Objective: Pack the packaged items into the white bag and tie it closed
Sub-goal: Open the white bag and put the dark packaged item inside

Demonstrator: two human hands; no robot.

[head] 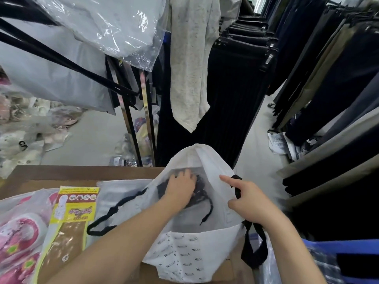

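Both forearms reach into the white bag (pixel 184 249) on the table (pixel 61 174): the left hand (pixel 180 186) presses flat, fingers spread, on a dark packaged item (pixel 196 195) inside; the right hand (pixel 249 198) pinches the rim, forefinger extended. Packing looks partway done: a yellow packet (pixel 71 206), pink packages (pixel 18 232) and a grey pouch (pixel 119 197) lie outside, the bag untied.

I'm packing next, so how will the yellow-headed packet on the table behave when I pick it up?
The yellow-headed packet looks flat and thin in glossy film, so it is probably light and may bend from one end. The sheen suggests that it could slip over the pink package beside it.
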